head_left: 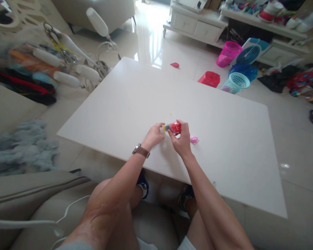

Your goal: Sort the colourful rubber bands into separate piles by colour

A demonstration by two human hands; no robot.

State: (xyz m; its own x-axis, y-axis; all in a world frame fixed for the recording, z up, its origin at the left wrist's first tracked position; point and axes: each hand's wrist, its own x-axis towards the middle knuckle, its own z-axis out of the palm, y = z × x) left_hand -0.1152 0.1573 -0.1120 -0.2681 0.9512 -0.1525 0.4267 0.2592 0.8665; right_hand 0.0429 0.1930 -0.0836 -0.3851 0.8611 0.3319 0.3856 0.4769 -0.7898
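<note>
Head view: both hands are over the worktop (232, 139). The right hand (183, 141) has a red thing (175, 127) in its grip, thumb on one side and fingers on the other. The left hand (154, 134) is at its yellow end (165, 128), fingers curled; whether they pinch it or sit just beside it, one cannot tell. The step looks like working on that end with two hands. The next move seems to call for a firm right grip and small, careful left fingers.

The worktop's near edge runs under the forearms. Its white top reaches far past both hands, so there is room ahead and sideways. A pink thing (194, 140) lies just beside the right hand and could get bumped.
</note>
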